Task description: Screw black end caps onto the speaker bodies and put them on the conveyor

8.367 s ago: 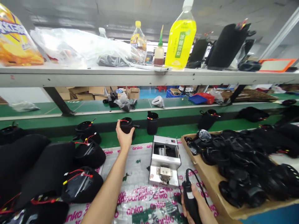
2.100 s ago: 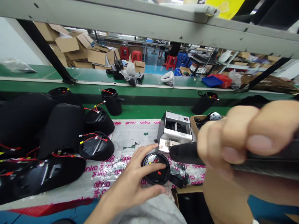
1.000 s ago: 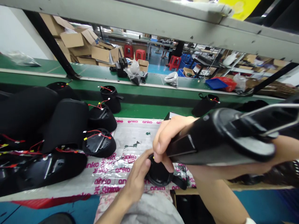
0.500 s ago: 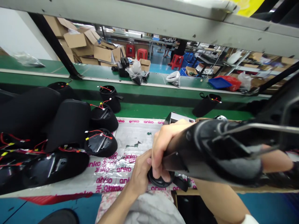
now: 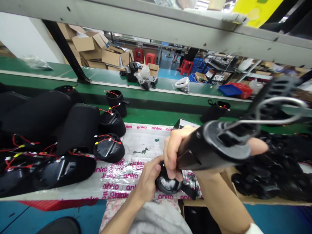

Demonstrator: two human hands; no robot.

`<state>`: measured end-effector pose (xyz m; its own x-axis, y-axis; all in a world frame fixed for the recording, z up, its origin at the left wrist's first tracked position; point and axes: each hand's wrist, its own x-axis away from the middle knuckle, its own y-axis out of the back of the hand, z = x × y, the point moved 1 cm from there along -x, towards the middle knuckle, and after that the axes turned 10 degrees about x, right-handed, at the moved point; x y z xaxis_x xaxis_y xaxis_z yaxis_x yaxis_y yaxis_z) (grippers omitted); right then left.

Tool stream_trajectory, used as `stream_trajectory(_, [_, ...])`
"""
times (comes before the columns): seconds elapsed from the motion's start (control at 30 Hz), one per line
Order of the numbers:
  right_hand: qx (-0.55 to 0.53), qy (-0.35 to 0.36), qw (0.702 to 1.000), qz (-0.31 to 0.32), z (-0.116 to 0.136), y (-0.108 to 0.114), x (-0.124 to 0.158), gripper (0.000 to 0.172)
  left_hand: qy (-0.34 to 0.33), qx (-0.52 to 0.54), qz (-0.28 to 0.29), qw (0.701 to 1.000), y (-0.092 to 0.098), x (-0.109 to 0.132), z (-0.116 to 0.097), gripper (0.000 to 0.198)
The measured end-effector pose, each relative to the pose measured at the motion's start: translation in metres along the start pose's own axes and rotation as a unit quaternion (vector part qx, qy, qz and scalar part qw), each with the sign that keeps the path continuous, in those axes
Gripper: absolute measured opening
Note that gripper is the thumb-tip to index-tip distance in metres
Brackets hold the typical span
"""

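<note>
My right hand (image 5: 175,149) is wrapped around a black electric screwdriver (image 5: 209,146), whose tail end with a metal hanging loop points up to the right toward me. Its tip is hidden behind my fingers. Under that hand stands a round black cylindrical housing (image 5: 168,183) with a shiny end face and a strap (image 5: 188,191) at its right side. My left hand (image 5: 148,178) curls against the housing's left side and holds it on the plastic-covered worktop (image 5: 136,139). A small silver-edged device (image 5: 186,124) lies just beyond my right hand.
Several black fabric-covered housings (image 5: 78,130) with red wires crowd the left side. Another black housing (image 5: 215,110) lies at the back right. A box of black parts (image 5: 273,169) is on the right. A grey beam (image 5: 146,19) crosses above the green bench (image 5: 146,112).
The screwdriver's tail has swung away from the camera and its hanging loop now shows. More of the housing's end face is visible below my right hand. My left hand stays beside it.
</note>
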<state>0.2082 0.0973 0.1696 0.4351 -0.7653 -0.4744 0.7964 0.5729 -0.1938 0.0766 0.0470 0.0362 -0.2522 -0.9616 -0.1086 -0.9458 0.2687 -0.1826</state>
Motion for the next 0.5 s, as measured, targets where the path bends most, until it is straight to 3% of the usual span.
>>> stream_trajectory(0.1, [0.002, -0.024, 1.000, -0.004, 0.009, 0.001, -0.003, 0.089, -0.010, 0.007, 0.019, 1.000, 0.002, 0.001, 0.002, 0.064])
stream_trajectory(0.3, [0.019, -0.094, 0.995, -0.024, 0.029, -0.003, -0.009, 0.089, 0.000, 0.010, -0.004, 1.000, -0.006, 0.015, 0.003, 0.049])
stream_trajectory(0.43, [0.047, -0.059, 0.995, -0.061, 0.042, -0.007, -0.007, 0.085, -0.007, 0.054, -0.033, 0.998, -0.014, 0.017, 0.010, 0.046])
stream_trajectory(0.5, [0.082, -0.007, 0.991, -0.108, 0.057, -0.004, -0.001, 0.086, 0.000, 0.067, -0.012, 0.998, -0.010, 0.007, 0.012, 0.047])
